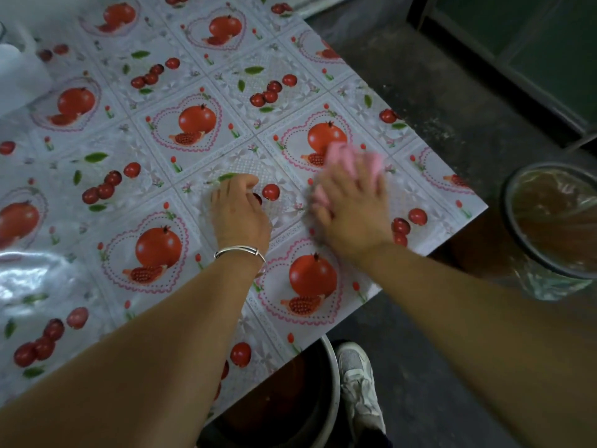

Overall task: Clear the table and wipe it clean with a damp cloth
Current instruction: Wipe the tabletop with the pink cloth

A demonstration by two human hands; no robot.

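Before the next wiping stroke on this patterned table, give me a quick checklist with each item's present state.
1. Cloth under the right hand, flat on the table: ok, though blurred by motion.
2. Left hand resting on the table, holding nothing, beside the right hand and apart from the cloth: ok.
3. Surface near the hands free of loose items: ok; the red fruit is only printed pattern.
4. Whole table cleared: not ok; a white object sits at the far left edge.
5. Cloth damp: cannot tell.
6. Bin beside the table corner, off the wiping path: ok.
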